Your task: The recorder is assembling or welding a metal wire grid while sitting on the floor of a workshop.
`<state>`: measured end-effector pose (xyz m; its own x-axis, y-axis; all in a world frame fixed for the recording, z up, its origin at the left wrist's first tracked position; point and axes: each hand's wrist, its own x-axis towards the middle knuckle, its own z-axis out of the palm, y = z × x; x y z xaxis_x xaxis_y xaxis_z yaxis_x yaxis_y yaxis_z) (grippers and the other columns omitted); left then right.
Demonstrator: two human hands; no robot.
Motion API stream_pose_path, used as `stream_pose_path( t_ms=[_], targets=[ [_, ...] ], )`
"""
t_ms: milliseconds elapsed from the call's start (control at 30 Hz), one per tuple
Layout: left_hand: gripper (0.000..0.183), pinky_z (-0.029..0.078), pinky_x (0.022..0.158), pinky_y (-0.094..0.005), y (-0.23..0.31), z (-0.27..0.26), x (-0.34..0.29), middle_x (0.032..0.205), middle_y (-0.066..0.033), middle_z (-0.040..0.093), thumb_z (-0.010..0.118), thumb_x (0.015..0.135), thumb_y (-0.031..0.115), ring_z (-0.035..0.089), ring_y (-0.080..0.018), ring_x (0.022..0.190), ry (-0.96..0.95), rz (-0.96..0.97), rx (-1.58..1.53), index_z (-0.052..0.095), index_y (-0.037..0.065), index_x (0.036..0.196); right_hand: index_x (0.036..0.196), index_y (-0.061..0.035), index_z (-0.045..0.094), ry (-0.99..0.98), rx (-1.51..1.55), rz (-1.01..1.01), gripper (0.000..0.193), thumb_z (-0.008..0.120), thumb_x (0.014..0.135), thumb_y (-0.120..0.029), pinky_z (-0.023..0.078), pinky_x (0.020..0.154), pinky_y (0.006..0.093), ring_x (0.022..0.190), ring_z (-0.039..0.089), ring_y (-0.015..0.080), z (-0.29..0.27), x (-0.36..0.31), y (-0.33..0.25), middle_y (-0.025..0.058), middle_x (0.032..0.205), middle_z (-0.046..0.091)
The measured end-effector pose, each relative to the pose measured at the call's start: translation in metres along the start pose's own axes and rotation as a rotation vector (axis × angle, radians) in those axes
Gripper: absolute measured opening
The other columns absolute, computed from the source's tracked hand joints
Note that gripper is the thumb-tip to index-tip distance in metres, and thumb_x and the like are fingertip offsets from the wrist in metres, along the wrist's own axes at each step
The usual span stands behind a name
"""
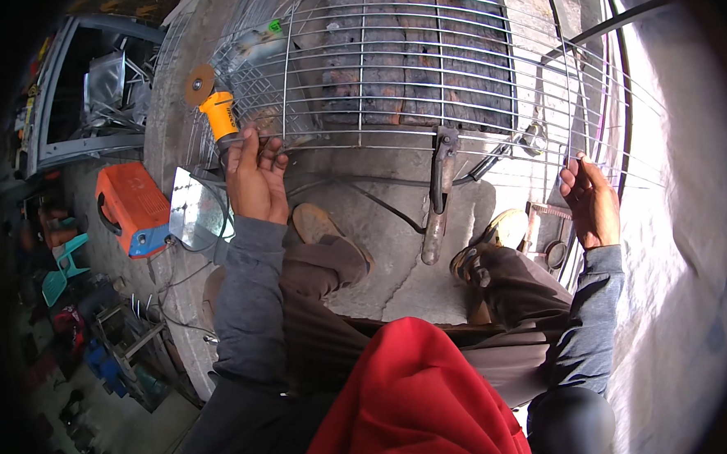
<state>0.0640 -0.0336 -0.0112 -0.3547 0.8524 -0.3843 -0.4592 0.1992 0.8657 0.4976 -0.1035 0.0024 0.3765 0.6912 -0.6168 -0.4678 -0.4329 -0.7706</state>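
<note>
A wire rack [359, 79] of thin metal rods lies before me over dark wooden boards [383, 53]. My left hand [258, 179] is closed, thumb and fingers pinching the wire along its near edge at the left. At the right end of that same edge, my right hand [591, 203] closes its fingertips on the wire. Whether this wire is fixed to the rack or loose, I cannot tell. Between my hands, locking pliers [439, 178] are clamped on the near edge and hang toward the floor. A yellow angle grinder [219, 111] with a brown disc lies just beyond my left hand.
An orange and blue power machine [136, 208] stands at the left, beside a shiny sheet [194, 209]. A black cable [377, 179] runs beneath the rack's near edge. My shoes [327, 229] rest on the concrete. A metal-framed bin [88, 147] of scraps sits far left.
</note>
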Motion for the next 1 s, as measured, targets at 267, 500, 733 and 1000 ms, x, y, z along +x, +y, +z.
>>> stream_pose_path(
  t_ms=[267,500,733,1000],
  targets=[
    [0.03,0.046,0.074,-0.0268,-0.001,0.001,0.003,0.097,-0.0019,0.057,0.057,0.093,0.02,0.054,-0.0125,0.088,-0.015,0.02,-0.005,0.051,0.006,0.12,0.109,-0.0024,0.056,-0.057,0.031,-0.01,0.025,0.057,0.091,-0.02,0.05,0.072,0.0275,0.083,0.062,0.0163,-0.006,0.002,0.003,0.0061,0.093,0.063],
    [0.027,0.045,0.07,-0.0275,0.002,0.005,-0.005,0.095,-0.0022,0.057,0.058,0.09,0.015,0.055,-0.0133,0.084,-0.04,-0.055,0.023,0.053,0.006,0.115,0.107,-0.0037,0.057,-0.011,-0.053,0.024,0.027,0.06,0.089,-0.023,0.049,0.072,0.0279,0.084,0.062,0.0164,0.006,-0.001,0.002,0.0056,0.095,0.063],
    [0.027,0.044,0.071,-0.0284,-0.001,0.011,-0.009,0.095,-0.0023,0.056,0.056,0.087,0.01,0.053,-0.0118,0.084,-0.11,-0.093,0.071,0.054,0.005,0.113,0.113,-0.0037,0.057,0.017,-0.045,0.024,0.031,0.061,0.088,-0.023,0.048,0.073,0.0282,0.087,0.06,0.0163,0.004,-0.005,0.0,0.0072,0.099,0.061],
    [0.026,0.044,0.07,-0.0285,0.002,0.005,-0.005,0.095,-0.0022,0.057,0.057,0.086,0.01,0.055,-0.012,0.085,-0.118,-0.112,0.083,0.053,0.005,0.112,0.103,-0.0046,0.058,-0.01,-0.025,0.061,0.025,0.062,0.088,-0.023,0.05,0.067,0.026,0.082,0.062,0.0137,0.019,-0.009,0.0,0.0071,0.094,0.064]
  ],
)
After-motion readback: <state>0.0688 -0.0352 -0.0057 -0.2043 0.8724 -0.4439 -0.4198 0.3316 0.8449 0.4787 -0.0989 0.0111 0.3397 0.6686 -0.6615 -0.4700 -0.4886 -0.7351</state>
